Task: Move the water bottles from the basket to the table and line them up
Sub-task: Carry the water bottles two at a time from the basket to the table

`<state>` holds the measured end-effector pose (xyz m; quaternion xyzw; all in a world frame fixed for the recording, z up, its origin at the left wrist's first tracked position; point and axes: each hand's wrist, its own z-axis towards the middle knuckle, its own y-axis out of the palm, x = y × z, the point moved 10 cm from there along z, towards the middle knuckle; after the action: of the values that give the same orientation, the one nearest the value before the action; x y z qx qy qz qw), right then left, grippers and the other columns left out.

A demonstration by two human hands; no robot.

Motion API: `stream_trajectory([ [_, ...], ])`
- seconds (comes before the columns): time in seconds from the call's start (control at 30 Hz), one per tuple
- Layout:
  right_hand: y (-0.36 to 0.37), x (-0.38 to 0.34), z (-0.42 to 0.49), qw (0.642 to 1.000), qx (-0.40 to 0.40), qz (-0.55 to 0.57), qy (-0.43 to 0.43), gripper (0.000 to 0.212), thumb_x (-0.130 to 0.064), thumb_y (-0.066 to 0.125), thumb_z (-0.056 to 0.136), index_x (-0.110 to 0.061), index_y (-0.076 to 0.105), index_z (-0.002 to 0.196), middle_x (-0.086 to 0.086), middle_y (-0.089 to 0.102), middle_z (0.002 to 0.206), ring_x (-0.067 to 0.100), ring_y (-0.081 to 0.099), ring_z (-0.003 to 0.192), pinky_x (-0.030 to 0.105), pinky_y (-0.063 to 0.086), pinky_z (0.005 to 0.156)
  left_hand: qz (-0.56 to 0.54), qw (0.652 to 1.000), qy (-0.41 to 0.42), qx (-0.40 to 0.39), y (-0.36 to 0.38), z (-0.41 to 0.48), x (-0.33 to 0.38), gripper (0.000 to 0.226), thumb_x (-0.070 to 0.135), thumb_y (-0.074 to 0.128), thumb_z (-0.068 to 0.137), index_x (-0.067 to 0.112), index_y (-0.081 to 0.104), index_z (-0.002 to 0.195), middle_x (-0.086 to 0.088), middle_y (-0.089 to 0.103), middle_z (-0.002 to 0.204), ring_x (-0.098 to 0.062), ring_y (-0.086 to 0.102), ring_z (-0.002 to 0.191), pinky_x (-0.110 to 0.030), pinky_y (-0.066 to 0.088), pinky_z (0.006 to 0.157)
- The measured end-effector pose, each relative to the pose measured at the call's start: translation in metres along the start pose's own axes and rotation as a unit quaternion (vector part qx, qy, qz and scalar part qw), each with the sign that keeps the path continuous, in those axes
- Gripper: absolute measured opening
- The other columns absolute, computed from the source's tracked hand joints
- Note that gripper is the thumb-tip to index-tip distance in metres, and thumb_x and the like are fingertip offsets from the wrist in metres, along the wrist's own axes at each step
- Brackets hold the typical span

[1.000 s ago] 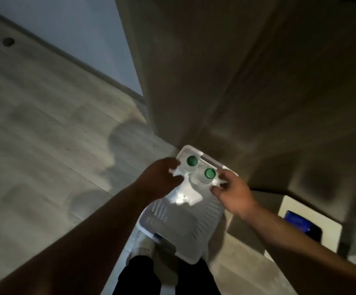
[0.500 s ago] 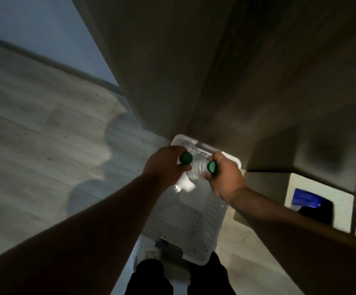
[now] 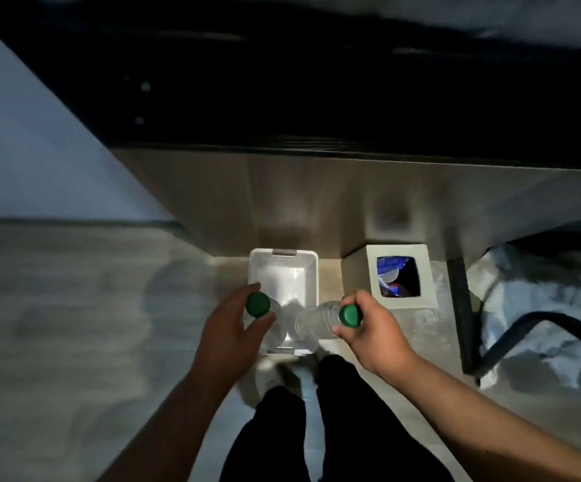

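Clear bottles (image 3: pixel 313 323) in both hands (image 3: pixel 226 332), above white basket (image 3: pixel 283 252)

Both bare forearms reach in from the near edge and converge toward the middle. The left hand (image 3: pixel 231 330) curls round the neck of an upright bottle (image 3: pixel 258 305), thumb on its near right side, forefinger arched over the far side. The right hand (image 3: pixel 375 339) grips the capped end of a second bottle (image 3: pixel 316 323), which lies tilted to the left. Legs in black trousers (image 3: pixel 334 429) stand between the arms.
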<state>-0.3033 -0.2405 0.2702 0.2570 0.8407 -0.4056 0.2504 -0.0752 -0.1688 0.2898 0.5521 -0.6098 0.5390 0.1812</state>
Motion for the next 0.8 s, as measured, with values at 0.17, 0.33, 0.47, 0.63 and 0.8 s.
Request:
stream_trajectory([
  [0.17, -0.058, -0.004, -0.085, 0.992, 0.087, 0.089, 0.025, 0.034, -0.013, 0.085, 0.067, -0.026, 0.059, 0.085, -0.015, 0.066, 0.090, 0.001, 0.061, 0.080, 0.001, 0.041, 0.066, 0.016, 0.998, 0.050, -0.036, -0.018, -0.051, 0.067, 0.027, 0.032, 0.069, 0.072, 0.035, 0.062, 0.098, 0.015, 0.068, 0.095, 0.009, 0.060, 0.091, -0.012, 0.045, 0.079],
  [0.33, -0.105, 0.016, -0.151, 0.974, 0.154, 0.161, 0.033, 0.032, -0.009, 0.083, 0.070, -0.026, 0.062, 0.087, -0.023, 0.064, 0.105, -0.017, 0.059, 0.090, -0.006, 0.038, 0.072, 0.037, 0.992, 0.096, -0.068, -0.016, -0.085, 0.110, 0.027, 0.034, 0.066, 0.067, 0.040, 0.065, 0.093, 0.024, 0.067, 0.097, 0.002, 0.063, 0.090, -0.024, 0.051, 0.079],
  [0.47, -0.131, 0.048, -0.192, 0.961, 0.197, 0.190, 0.048, 0.035, -0.011, 0.084, 0.067, -0.034, 0.065, 0.085, -0.019, 0.070, 0.097, -0.010, 0.064, 0.091, 0.001, 0.044, 0.071, 0.032, 0.988, 0.115, -0.095, 0.005, -0.107, 0.136, 0.036, 0.039, 0.067, 0.064, 0.062, 0.060, 0.092, 0.037, 0.064, 0.097, 0.006, 0.065, 0.087, -0.016, 0.049, 0.077],
  [0.63, -0.166, 0.097, -0.241, 0.953, 0.233, 0.187, 0.055, 0.036, -0.015, 0.087, 0.066, -0.034, 0.066, 0.089, -0.016, 0.070, 0.092, -0.007, 0.065, 0.087, 0.004, 0.047, 0.069, 0.019, 0.979, 0.152, -0.137, 0.057, -0.135, 0.163, 0.062, -0.001, 0.076, 0.074, 0.058, 0.065, 0.083, 0.029, 0.068, 0.089, 0.005, 0.064, 0.080, -0.001, 0.045, 0.069],
  [0.8, -0.194, 0.161, -0.302, 0.937, 0.275, 0.206, 0.061, 0.036, -0.015, 0.087, 0.066, -0.031, 0.068, 0.092, -0.014, 0.071, 0.090, -0.008, 0.064, 0.085, 0.003, 0.048, 0.069, 0.041, 0.960, 0.192, -0.198, 0.126, -0.187, 0.197, 0.041, 0.003, 0.077, 0.074, 0.042, 0.072, 0.082, 0.027, 0.068, 0.094, 0.000, 0.063, 0.091, -0.002, 0.045, 0.073],
])
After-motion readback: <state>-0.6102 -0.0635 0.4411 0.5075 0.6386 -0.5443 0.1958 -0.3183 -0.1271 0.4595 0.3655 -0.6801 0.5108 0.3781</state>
